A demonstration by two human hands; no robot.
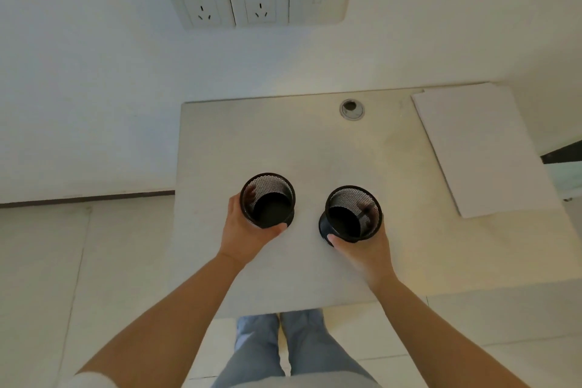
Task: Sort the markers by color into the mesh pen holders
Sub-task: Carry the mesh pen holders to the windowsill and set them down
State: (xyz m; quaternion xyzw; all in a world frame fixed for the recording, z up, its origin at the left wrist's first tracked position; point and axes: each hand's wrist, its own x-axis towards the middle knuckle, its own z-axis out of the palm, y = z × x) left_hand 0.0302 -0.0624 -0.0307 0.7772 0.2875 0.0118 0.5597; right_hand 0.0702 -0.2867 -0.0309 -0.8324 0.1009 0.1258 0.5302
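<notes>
Left hand [244,230] and right hand [365,249] each wrap a closed grip round a mesh holder [267,200].

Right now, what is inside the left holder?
The left holder has no markers: only its dark bottom and mesh wall show. The left hand covers its outer near side.

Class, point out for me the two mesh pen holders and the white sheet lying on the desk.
Left mesh pen holder [267,200], head view, on its inner mesh wall and floor.
Right mesh pen holder [352,214], head view, on its inside near the floor.
White sheet [478,148], head view, on the middle of its flat face.
</notes>
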